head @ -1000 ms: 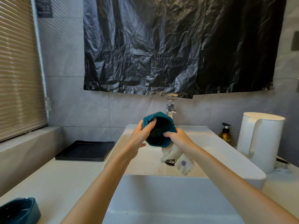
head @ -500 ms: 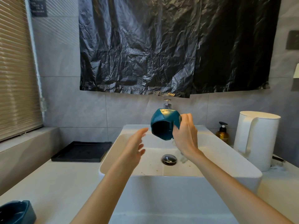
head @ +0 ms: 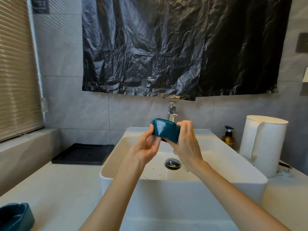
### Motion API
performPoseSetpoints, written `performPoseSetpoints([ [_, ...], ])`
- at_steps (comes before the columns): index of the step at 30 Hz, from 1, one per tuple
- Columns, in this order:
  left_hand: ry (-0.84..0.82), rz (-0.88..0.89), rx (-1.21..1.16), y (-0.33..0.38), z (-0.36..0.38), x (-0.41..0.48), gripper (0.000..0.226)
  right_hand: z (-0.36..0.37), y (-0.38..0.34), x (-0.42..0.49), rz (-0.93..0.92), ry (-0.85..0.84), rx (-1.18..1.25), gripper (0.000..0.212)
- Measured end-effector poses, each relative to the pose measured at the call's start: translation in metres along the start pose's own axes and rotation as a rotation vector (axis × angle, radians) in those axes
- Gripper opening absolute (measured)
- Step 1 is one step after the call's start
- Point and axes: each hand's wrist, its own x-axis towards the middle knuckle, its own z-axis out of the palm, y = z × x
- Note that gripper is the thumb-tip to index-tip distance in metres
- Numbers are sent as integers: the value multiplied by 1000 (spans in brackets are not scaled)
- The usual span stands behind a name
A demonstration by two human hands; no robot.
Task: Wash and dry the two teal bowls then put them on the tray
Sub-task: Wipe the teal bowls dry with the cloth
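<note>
- A second teal bowl (head: 15, 215) sits on the counter at the near left corner, cut off by the picture's edge.
- The black tray (head: 83, 154) lies on the counter just beside the sink (head: 166, 180).
- The left hand (head: 146, 147) pinches the left end of the teal bowl (head: 164, 130), which is held mouth-down over the basin and hides the base of the faucet (head: 172, 110).
- The right hand (head: 186, 144) has its fingers curled round the bowl's right end.
- An amber pump bottle (head: 228, 138) and a white kettle (head: 263, 144) stand right of the sink.

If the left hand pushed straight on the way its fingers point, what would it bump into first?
The teal bowl, which the left hand is gripping; behind it, probably the tap.
</note>
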Motion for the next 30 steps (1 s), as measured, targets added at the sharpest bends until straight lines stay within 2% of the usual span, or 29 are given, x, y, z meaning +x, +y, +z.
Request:
performPoseSetpoints([
  [2,24,63,107,3,-1,4,20,2,4,-2,62,-163,104,66],
  [5,35,166,324,8,-7,10,21,-6,7,-2,326,-432,345,71],
  [7,27,212,447,14,-15,15,16,-16,8,0,531,-474,671,58],
  [9,16,230,535,21,-25,20,16,-21,4,0,583,-397,820,45],
  [11,-20,227,600,25,-32,22,20,-20,-8,-2,462,-245,782,37],
  [14,-112,203,695,25,-37,21,28,-7,-30,-11,223,-71,711,42],
  [17,-173,178,751,25,-39,17,26,1,-38,-6,82,47,632,20],
  [18,-182,173,751,27,-39,16,26,1,-40,-1,48,53,628,14],
  [21,-196,169,693,32,-40,14,23,5,-38,17,39,34,621,18],
  [24,-202,180,581,35,-39,13,24,11,-33,23,245,13,709,24],
  [26,-193,186,573,36,-39,15,24,14,-36,14,318,-28,784,26],
  [28,-184,192,633,36,-39,16,25,13,-43,3,233,-52,792,30],
  [30,-191,198,696,36,-39,16,28,12,-47,-2,43,-45,670,34],
])
